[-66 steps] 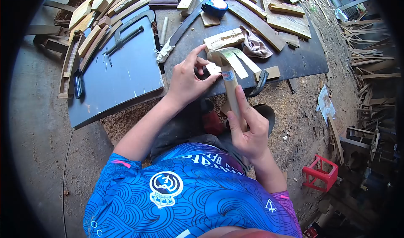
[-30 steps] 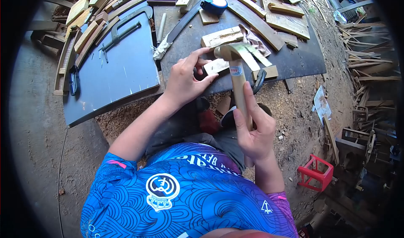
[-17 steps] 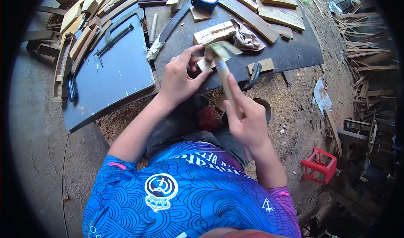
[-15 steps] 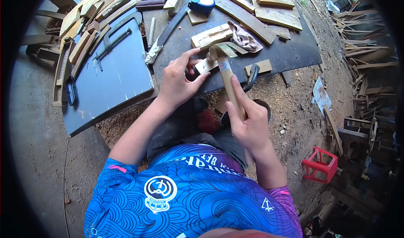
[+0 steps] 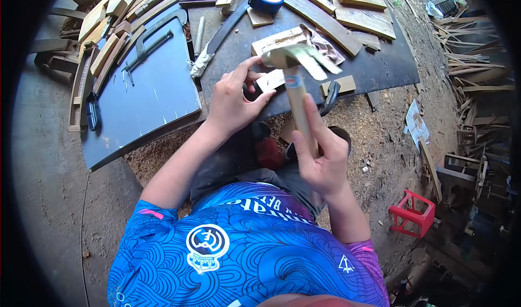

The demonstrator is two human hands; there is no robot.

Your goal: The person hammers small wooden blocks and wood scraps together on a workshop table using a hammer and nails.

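Observation:
My right hand (image 5: 326,160) is wrapped round the wooden handle of a claw hammer (image 5: 297,98). The hammer's head, slightly blurred, hangs above and just beyond a small pale wood block (image 5: 271,80). My left hand (image 5: 233,99) grips that block between thumb and fingers near the bench's front edge. Something dark shows under the left palm; I cannot make out what it is. Behind the hammer lie a thicker wood piece (image 5: 277,39) and a crumpled cloth (image 5: 324,46). Right of the block, a dark clamp (image 5: 330,97) sits at another small board (image 5: 343,84).
On the bench (image 5: 374,68) lie a blue tape measure (image 5: 266,1), a handsaw (image 5: 225,32) and several boards. A large C-clamp (image 5: 145,46) rests on the blue-grey panel (image 5: 152,98) at left. A red stool (image 5: 412,213) stands on the ground at right.
The hammer's head has lifted off the block and tilted toward the right. My left hand keeps its grip on the block. The whole view has shifted slightly.

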